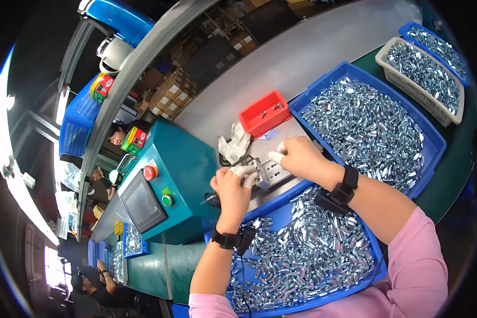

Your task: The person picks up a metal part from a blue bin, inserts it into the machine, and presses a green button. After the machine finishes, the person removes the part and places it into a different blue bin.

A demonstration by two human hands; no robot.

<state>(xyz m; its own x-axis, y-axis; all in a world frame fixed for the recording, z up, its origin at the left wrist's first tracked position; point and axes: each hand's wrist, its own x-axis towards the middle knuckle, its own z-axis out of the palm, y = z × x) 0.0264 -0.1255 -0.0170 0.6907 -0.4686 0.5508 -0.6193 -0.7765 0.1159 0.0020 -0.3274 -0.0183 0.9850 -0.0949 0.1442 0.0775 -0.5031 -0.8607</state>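
Note:
A metal fixture block point(273, 170) with rows of holes sits on a steel plate between my hands. My left hand point(233, 186), with white covers on its fingertips, is closed in a pinch at the left side of this block; what it holds, if anything, is too small to make out. Just above the block's right side is my right hand point(303, 158), its fingers curled and its thumb and forefinger, also in white covers, near each other. Anything held there is hidden. Below my wrists a blue tray point(377, 249) holds a heap of shiny metal cylindrical parts point(323, 241).
A red bin point(265, 114) with a few metal parts and a white glove point(235, 144) lie beyond the fixture. At left stands a green machine point(180, 175) with screen and buttons. A blue tray point(434, 146) and beige basket point(453, 114) full of parts are at right. Other people work at left.

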